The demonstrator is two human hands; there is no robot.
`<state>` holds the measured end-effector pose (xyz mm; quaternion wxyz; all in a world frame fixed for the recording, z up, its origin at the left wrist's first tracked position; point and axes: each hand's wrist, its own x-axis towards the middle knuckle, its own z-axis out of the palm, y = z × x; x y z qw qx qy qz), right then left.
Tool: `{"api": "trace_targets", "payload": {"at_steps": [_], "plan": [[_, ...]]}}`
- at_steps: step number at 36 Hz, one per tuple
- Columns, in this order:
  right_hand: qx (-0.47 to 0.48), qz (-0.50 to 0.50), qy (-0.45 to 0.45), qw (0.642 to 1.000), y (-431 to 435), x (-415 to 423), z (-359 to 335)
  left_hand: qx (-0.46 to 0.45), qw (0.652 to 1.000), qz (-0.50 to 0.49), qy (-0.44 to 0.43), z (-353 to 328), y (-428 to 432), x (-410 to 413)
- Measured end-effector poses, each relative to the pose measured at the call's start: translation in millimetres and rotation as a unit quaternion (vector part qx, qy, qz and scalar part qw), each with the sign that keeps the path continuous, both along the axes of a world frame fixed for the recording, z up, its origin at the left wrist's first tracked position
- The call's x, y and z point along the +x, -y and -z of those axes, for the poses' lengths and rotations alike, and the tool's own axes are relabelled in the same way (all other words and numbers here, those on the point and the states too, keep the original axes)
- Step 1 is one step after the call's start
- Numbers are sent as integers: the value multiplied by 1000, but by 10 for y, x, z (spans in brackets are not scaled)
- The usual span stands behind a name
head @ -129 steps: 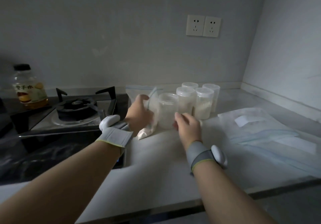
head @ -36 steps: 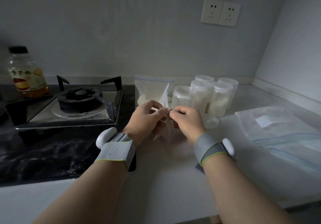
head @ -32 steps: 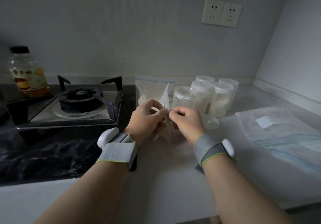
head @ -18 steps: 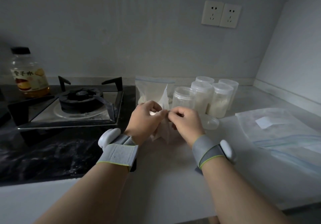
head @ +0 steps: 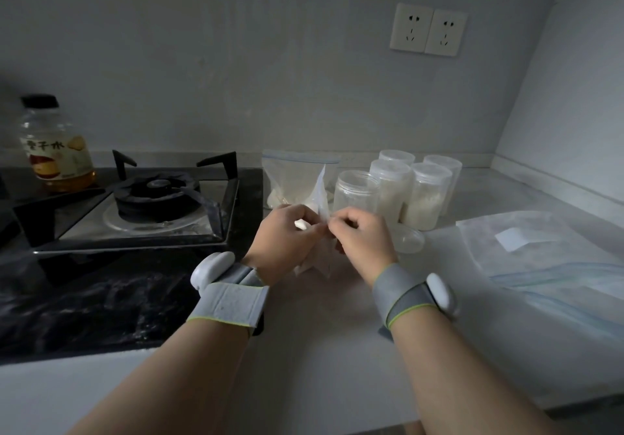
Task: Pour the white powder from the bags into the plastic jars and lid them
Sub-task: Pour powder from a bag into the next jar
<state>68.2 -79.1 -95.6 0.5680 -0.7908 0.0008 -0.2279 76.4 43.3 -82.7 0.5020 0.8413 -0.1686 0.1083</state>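
A small clear zip bag of white powder (head: 320, 255) stands on the counter between my hands. My left hand (head: 287, 238) and my right hand (head: 363, 237) each pinch its top edge, fingertips nearly touching. Just behind them stands an empty open plastic jar (head: 354, 191). Its loose lid (head: 407, 240) lies on the counter to the right of my right hand. Behind are several lidded jars (head: 427, 194) with powder in them. A second, larger bag of powder (head: 290, 181) leans at the back.
A gas stove (head: 141, 205) on black glass fills the left side, with an oil bottle (head: 55, 144) behind it. Flat empty zip bags (head: 547, 265) lie on the white counter at the right. Wall sockets (head: 427, 31) sit above the jars.
Since 3.6 s ago my right hand left the jar and came to the bag's top. Over the last second both hands stay pinched at the bag's mouth with only slight finger shifts.
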Motion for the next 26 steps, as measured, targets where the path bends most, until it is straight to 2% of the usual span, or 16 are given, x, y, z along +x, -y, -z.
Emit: {"api": "trace_targets", "payload": {"at_steps": [16,26], "plan": [[-51,35,6,998,-5,-18,-20,-69,996,-31,-42,3,10,13],[-112,58,19,992,-22,-31,-49,-20,998,-53,16,-49,33,-27]]}}
